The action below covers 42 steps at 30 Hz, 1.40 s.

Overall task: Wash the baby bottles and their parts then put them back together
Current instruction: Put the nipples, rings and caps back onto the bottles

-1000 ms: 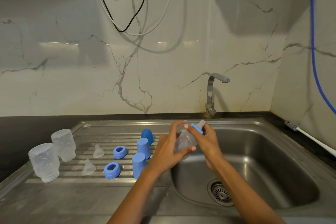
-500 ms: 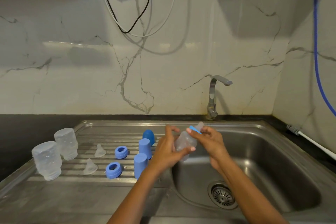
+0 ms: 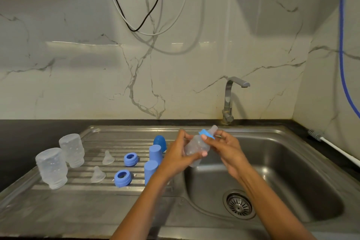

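Observation:
My left hand [image 3: 178,157] grips the body of a clear baby bottle [image 3: 195,147] held tilted over the sink's left edge. My right hand [image 3: 226,147] pinches its blue collar [image 3: 206,134], which carries a clear teat [image 3: 213,129]. On the ribbed drainboard [image 3: 97,185] stand two clear bottles upside down [image 3: 52,167] [image 3: 72,150], two loose teats [image 3: 108,158] [image 3: 98,175], two blue collars [image 3: 131,159] [image 3: 122,178], two light blue caps [image 3: 155,154] [image 3: 150,171] and a darker blue cap [image 3: 160,142].
The steel sink basin [image 3: 292,181] with a drain strainer [image 3: 239,204] lies at the right, a tap [image 3: 230,99] behind it, not running. A bottle brush [image 3: 331,145] rests on the dark counter at the far right. Cables and a blue hose [image 3: 342,54] hang on the marble wall.
Both hands with the bottle sit slightly lower and closer; the right hand's fingers have shifted round the blue collar. The parts on the drainboard have not moved.

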### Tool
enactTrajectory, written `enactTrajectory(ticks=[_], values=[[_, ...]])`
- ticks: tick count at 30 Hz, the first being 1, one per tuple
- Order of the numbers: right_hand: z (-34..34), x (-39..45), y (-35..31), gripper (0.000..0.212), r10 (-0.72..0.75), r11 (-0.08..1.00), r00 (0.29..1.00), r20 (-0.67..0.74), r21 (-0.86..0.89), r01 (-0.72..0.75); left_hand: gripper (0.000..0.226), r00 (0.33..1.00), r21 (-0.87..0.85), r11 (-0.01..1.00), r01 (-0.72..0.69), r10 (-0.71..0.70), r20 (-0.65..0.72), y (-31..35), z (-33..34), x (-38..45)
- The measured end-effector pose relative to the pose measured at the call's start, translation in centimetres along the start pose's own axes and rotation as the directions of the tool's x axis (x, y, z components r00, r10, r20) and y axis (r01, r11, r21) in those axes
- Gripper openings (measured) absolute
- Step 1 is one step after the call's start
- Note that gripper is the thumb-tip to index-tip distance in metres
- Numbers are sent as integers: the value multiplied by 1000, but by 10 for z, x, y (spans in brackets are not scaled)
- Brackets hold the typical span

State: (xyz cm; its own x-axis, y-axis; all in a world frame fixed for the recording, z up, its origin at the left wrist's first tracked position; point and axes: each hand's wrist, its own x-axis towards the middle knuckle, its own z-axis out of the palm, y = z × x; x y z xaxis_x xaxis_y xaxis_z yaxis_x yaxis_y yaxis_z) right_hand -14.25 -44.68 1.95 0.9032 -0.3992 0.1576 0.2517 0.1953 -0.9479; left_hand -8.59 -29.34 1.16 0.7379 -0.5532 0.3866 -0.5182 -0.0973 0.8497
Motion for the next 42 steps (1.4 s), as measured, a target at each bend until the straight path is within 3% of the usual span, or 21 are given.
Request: enactTrajectory(ticks=[2, 3, 6, 8, 10, 12, 15, 16, 18, 19, 21, 23, 25, 27, 29, 31, 32, 35, 39, 42], values=[[7, -1, 8, 49, -1, 999, 989, -150, -51, -6, 48, 998, 111, 992, -63, 65, -17, -2, 5, 1], [9, 1, 7, 50, -17, 995, 988, -156, -99, 1, 46, 999, 56, 998, -37, 37, -3, 0, 4, 2], [4, 5, -3, 55, -1, 1000, 996, 86, -31, 3, 46, 989, -232, 963, 139, -125, 76, 8, -5, -1], [-2, 6, -10, 55, 29, 993, 959, 282, 101, -60, 51, 979, -246, 950, 194, -173, 107, 9, -15, 0], [-7, 5, -11, 54, 21, 993, 930, 367, 103, -63, 53, 971, -216, 951, 222, -195, 139, 7, -21, 0], [-5, 1, -3, 46, -23, 999, 959, 283, 45, 10, 52, 982, -191, 966, 175, -156, 111, 6, -16, -1], [11, -5, 14, 27, -73, 997, 994, -79, 0, 73, 51, 995, 253, 965, -67, 83, -54, -1, 1, -1], [16, -5, 17, 26, -70, 997, 982, -175, 4, 72, 51, 989, 294, 951, -99, 125, -73, -2, 5, -1], [16, -2, 13, 33, -56, 997, 974, -220, -57, 45, 47, 998, 89, 995, -49, 53, -39, 1, 7, 1], [14, 0, 9, 38, -46, 994, 986, -158, -106, 29, 45, 1000, -39, 999, 25, -25, 9, 2, 6, 1], [5, 4, 0, 49, 15, 999, 994, 104, -51, -10, 48, 987, -176, 973, 150, -136, 86, 6, -3, 1], [-3, 5, -9, 54, 47, 987, 943, 329, 130, -95, 53, 975, -233, 949, 212, -188, 118, 6, -16, 3], [-9, 5, -12, 54, 5, 981, 897, 442, 171, -90, 52, 970, -311, 922, 230, -189, 154, 5, -21, 3], [-7, 2, -8, 54, -18, 992, 932, 362, 123, -29, 50, 980, -292, 937, 190, -162, 118, 6, -15, 2], [0, -1, 4, 45, -40, 999, 995, 89, 4, 39, 48, 996, -117, 989, 88, -90, -9, 3, -2, 0], [6, -3, 13, 37, -74, 996, 994, -74, -57, 70, 48, 998, 19, 1000, 16, -15, -67, -1, 5, 0], [6, -3, 12, 39, -71, 996, 993, -90, -51, 67, 47, 998, -11, 1000, 27, -28, -49, 1, 4, 1], [-3, 3, -3, 54, -22, 1000, 994, 104, 15, 21, 49, 984, -257, 949, 180, -170, 60, 7, -7, 2], [-12, 4, -7, 49, 12, 980, 916, 401, 175, -89, 55, 954, -392, 874, 287, -221, 204, 6, -22, 2], [-12, 2, -5, 49, 20, 985, 925, 378, 149, -82, 54, 955, -301, 914, 271, -216, 203, 7, -20, 1]])
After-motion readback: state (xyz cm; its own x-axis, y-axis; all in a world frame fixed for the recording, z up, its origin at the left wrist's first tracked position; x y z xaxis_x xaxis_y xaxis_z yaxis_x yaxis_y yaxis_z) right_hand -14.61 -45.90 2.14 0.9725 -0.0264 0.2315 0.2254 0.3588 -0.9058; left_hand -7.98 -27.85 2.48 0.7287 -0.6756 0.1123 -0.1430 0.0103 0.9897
